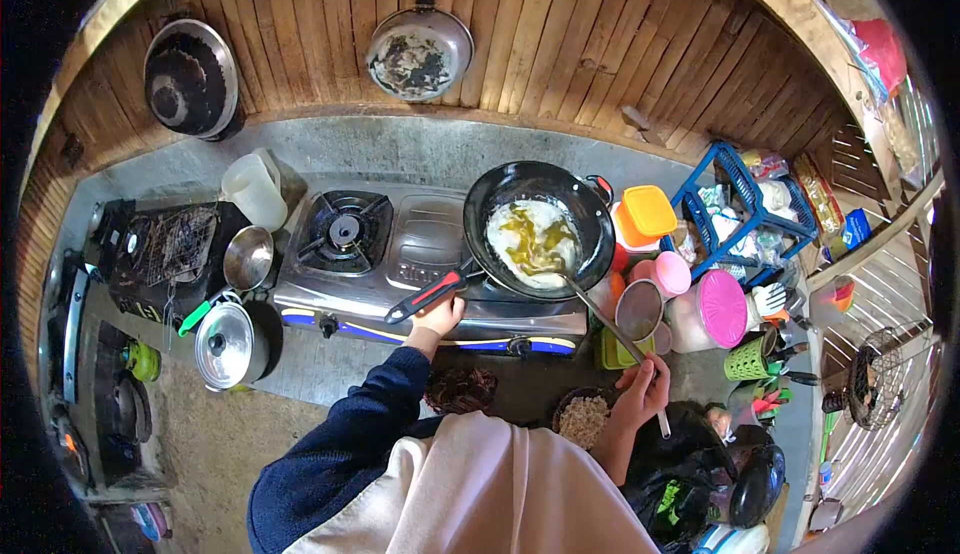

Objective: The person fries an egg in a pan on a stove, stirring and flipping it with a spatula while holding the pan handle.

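A black wok sits on the right burner of a steel two-burner gas stove, holding a white, egg-like mass with green pieces. My left hand grips the wok's red and black handle. My right hand holds the long metal handle of a spatula whose tip rests in the food at the wok's near edge.
The left burner is bare. A white jug, a small steel pot and a lidded pot stand left of the stove. Plastic containers and a blue rack crowd the right. Two bowls sit below the stove.
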Action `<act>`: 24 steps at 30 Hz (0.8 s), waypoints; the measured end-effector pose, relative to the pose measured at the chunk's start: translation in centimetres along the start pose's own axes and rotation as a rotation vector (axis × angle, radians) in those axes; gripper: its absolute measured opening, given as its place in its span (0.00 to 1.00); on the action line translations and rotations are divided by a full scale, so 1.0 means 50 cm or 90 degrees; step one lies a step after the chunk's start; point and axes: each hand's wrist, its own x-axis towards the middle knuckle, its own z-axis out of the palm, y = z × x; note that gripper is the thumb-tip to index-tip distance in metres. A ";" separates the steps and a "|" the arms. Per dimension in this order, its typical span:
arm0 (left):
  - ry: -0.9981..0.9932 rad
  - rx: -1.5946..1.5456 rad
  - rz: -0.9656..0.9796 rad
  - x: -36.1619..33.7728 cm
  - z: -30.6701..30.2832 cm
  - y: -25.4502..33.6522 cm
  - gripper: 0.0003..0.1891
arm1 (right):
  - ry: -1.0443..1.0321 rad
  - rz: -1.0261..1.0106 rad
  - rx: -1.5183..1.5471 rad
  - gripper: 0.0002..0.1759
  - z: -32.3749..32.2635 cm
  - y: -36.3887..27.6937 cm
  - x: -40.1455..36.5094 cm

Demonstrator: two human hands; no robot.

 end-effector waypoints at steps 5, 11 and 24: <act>0.034 -0.017 0.019 -0.001 0.006 -0.004 0.15 | -0.092 0.044 0.073 0.11 0.012 0.019 0.002; 0.004 -0.017 -0.001 0.000 0.006 -0.006 0.15 | -0.113 0.115 0.066 0.13 0.053 0.022 -0.003; -0.021 0.009 -0.016 -0.008 -0.004 0.013 0.14 | -0.416 0.111 -0.146 0.17 0.111 0.125 0.050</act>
